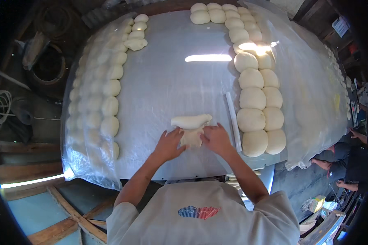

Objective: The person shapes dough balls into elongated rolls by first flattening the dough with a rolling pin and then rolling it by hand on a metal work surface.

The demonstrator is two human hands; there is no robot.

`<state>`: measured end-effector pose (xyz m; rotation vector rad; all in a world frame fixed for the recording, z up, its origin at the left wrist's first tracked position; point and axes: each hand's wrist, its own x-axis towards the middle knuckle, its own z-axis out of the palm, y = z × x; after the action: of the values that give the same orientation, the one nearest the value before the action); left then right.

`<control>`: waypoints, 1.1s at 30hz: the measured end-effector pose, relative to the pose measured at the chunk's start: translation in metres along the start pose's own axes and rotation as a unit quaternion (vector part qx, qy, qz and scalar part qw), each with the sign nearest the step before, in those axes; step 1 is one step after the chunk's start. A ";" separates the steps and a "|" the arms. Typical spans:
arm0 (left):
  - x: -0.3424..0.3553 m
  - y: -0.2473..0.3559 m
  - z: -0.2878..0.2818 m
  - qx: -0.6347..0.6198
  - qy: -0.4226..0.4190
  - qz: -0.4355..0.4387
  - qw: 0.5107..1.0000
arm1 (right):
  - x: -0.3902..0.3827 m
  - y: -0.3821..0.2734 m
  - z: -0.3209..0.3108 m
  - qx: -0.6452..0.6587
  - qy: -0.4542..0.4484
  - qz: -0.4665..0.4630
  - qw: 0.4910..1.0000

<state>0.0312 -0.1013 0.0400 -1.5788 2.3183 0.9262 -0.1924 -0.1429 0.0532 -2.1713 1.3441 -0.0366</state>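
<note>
A piece of dough (191,139) lies on the table in front of me, flattened at its near part and rolled into a thick log along its far edge. My left hand (169,143) holds the left side of the flat part, thumb toward me and fingers bent near the roll. On the opposite side, my right hand (216,138) grips the dough's right edge with curled fingers. Just right of that hand lies a long thin white bar (233,122), apart from it. Rows of round dough balls (252,120) stand beyond the bar.
More dough balls (110,106) line the left side, mostly under a clear plastic sheet (92,143). Another plastic sheet (310,90) covers the right side. Smooth grey tabletop (163,73) lies between the rows. At far right, another person's hand (322,164) shows.
</note>
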 end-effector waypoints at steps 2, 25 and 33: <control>0.010 -0.012 -0.017 -0.086 0.074 -0.018 0.993 | -0.002 -0.003 -0.009 0.061 0.011 0.071 0.996; -0.030 0.003 0.028 0.114 0.203 0.064 0.970 | -0.060 -0.009 0.085 -0.057 0.152 -0.082 0.983; -0.023 0.010 0.046 0.078 0.219 0.066 0.970 | -0.060 -0.012 0.084 -0.076 0.169 -0.043 0.982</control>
<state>0.0236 -0.0542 0.0190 -1.7182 2.7377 0.4301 -0.1857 -0.0504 0.0051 -2.4315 1.4747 -0.3636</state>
